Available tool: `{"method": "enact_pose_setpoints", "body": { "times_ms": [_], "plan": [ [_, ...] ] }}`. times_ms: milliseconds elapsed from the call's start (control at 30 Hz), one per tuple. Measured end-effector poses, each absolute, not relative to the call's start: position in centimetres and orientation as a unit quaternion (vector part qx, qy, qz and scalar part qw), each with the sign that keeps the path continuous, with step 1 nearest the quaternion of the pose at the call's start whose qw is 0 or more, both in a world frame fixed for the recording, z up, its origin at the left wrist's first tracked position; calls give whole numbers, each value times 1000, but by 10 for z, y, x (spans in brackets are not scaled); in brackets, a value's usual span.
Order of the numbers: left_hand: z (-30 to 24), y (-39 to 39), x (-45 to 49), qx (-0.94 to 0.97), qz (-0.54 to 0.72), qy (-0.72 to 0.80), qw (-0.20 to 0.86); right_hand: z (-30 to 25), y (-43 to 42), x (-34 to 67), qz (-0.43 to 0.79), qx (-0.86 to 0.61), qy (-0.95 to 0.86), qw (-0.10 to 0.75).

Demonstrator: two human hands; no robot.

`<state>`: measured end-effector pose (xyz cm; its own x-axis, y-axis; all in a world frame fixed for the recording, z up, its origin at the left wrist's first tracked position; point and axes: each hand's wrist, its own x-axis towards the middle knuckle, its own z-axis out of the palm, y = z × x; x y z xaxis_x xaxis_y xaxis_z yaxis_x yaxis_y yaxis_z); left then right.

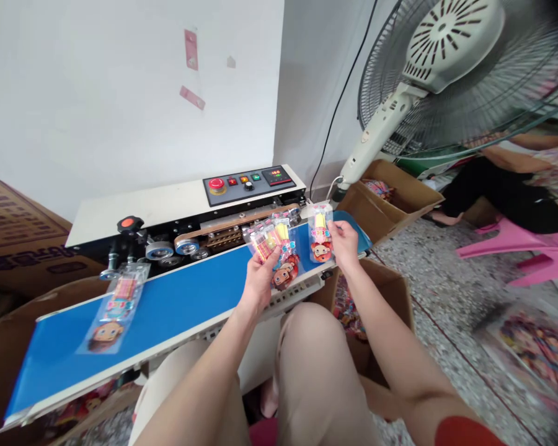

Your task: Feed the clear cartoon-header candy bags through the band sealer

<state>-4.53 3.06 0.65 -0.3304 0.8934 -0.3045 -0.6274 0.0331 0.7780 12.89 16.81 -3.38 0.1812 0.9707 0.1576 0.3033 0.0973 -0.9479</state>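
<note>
Just above the knees, the left hand [256,282] grips a fanned bunch of clear plastic cartoon-face packets [279,248], fingers closed round their lower ends. A bit further out, the right hand [345,244] pinches a single clear cartoon-face packet [320,234] w/ yellow sticks inside. Thumb & fingers are closed on its side edge, and it's held upright just over the right end of the long blue conveyor belt [190,297].

Best handling, I'd judge: lay it flat, top edge square to the brown sealing band [235,224] at the back, no overlap w/ others. Keep the pinch low on the side so fingertips stay off the rollers. Keep the left bunch fanned for one-at-a-time picks.

Near the belt's left end a lone flat packet [116,306] lies slightly skewed. Behind is the white sealer machine w/ black button panel [251,183]. Beyond that are an open brown cardboard box [400,192] & a beige pedestal fan [446,62].
</note>
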Motion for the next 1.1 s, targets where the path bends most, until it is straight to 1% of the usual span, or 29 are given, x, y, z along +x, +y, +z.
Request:
{"method": "enact_pose_setpoints", "body": {
  "times_ms": [133,200,267,300,400,467,600,700,767,833,900,967,1000,1067,1100],
  "plan": [
    [7,31,-44,152,680,449,559,-33,196,129,229,-629,-646,366],
    [7,32,-44,156,681,445,561,-24,195,120,205,-627,-674,331],
    [7,32,-44,153,683,440,563,-13,184,110,214,-609,-680,347],
    [7,32,-44,151,683,437,565,-8,175,106,246,-590,-676,367],
    [8,32,-42,144,681,437,570,1,140,93,398,-494,-656,410],
    [8,32,-40,145,681,435,570,3,118,86,439,-444,-656,425],
    [7,31,-37,168,683,432,564,-3,103,82,387,-454,-644,478],
    [5,30,-38,176,682,440,557,-14,124,98,387,-489,-579,525],
    [4,30,-40,168,682,448,553,-22,147,113,355,-527,-569,522],
    [5,30,-42,162,681,457,549,-27,171,127,286,-577,-613,457],
    [5,30,-43,160,677,463,549,-28,188,131,221,-615,-669,354],
    [6,31,-43,157,672,465,555,-24,197,127,193,-625,-709,263],
    [7,31,-43,153,671,464,558,-20,197,122,186,-624,-723,231],
    [8,31,-42,141,670,459,567,-13,192,112,167,-623,-735,207],
    [9,31,-42,137,670,454,572,-9,186,107,155,-622,-735,221]
  ]
}}
